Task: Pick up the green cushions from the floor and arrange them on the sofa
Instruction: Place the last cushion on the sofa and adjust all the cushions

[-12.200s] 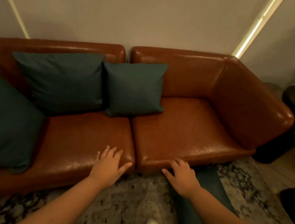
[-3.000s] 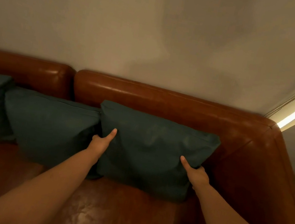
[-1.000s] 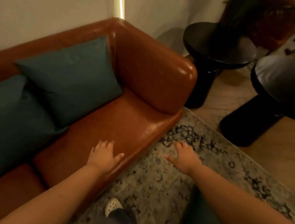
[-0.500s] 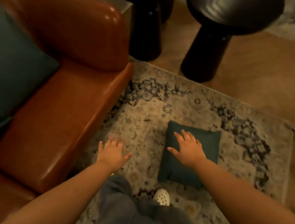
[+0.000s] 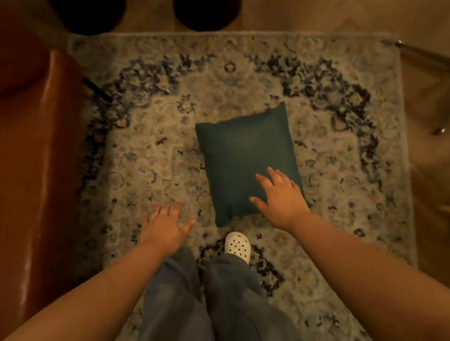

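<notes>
Far left: brown sofa (image 5: 8,162) edge. Next, left hand (image 5: 162,228), fingers spread, holding nothing, over the patterned rug (image 5: 349,192), just short of the cushion's near corner. Centre: green cushion (image 5: 246,156) flat on rug, well apart from sofa; white clog (image 5: 238,243) just beside its near tip. Right hand (image 5: 280,199) over cushion's near-right corner, fingers straight, gripping nothing. Touching or hovering: cannot tell.

Forearms (image 5: 363,285) bare, uncovered right to the frame edge. Left hand (image 5: 164,227) and right hand (image 5: 280,198) bare too. Trousers (image 5: 221,320), below and between the hands: loose, grey-blue, faded, wide creased legs. Clog (image 5: 238,244), just right of the left hand: white, rounded toe, rows of small dark holes.
</notes>
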Demonstrator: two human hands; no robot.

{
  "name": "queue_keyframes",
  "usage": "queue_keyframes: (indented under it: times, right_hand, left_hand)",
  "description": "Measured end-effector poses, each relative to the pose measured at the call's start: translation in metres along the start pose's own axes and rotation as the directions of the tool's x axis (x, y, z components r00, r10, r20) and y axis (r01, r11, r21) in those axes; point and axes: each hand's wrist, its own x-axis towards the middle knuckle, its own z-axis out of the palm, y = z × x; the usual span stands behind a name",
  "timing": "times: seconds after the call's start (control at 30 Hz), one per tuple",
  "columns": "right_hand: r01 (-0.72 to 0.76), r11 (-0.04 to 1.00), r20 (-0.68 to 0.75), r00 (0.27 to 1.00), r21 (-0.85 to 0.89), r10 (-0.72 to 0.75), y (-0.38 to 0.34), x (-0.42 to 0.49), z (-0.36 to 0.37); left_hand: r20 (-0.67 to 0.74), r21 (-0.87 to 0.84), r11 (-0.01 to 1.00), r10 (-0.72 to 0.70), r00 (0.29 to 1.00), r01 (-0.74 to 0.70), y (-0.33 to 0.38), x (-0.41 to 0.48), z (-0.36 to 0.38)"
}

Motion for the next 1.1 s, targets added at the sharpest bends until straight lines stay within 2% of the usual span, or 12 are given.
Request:
queue_keyframes:
  times: [0.23, 0.53, 0.63, 0.77, 0.93, 1.03, 1.1]
  right_hand:
    - [-0.087, 0.994, 0.028, 0.996, 0.07, 0.085, 0.055, 0.072, 0.048]
    - [-0.224, 0.956, 0.037, 0.975, 0.19, 0.221, 0.133, 0.181, 0.137]
    - [-0.255, 0.941, 0.05, 0.967, 0.222, 0.25, 0.149, 0.206, 0.161]
    - [-0.348, 0.864, 0.064, 0.935, 0.363, 0.35, 0.163, 0.237, 0.18]
    - [-0.419, 0.77, 0.019, 0.883, 0.48, 0.469, 0.186, 0.275, 0.185]
    - [-0.411, 0.758, 0.009, 0.882, 0.506, 0.472, 0.202, 0.295, 0.184]
    - [-0.381, 0.744, 0.009, 0.893, 0.549, 0.451, 0.213, 0.306, 0.184]
  left_hand:
    - [0.061, -0.063, 0.998, 0.01, 0.998, -0.006, 0.03, 0.093, 0.028]
    - [0.061, -0.176, 0.984, 0.038, 0.997, -0.027, 0.054, 0.237, 0.085]
    - [0.097, -0.231, 0.973, -0.002, 0.995, 0.025, 0.058, 0.279, 0.101]
    - [0.132, -0.454, 0.886, -0.033, 0.991, 0.09, 0.069, 0.323, 0.113]
    - [0.142, -0.629, 0.748, -0.158, 0.977, 0.212, 0.077, 0.372, 0.125]
    - [0.131, -0.68, 0.687, -0.227, 0.965, 0.254, 0.076, 0.397, 0.123]
    - [0.092, -0.684, 0.695, -0.218, 0.971, 0.221, 0.073, 0.41, 0.121]
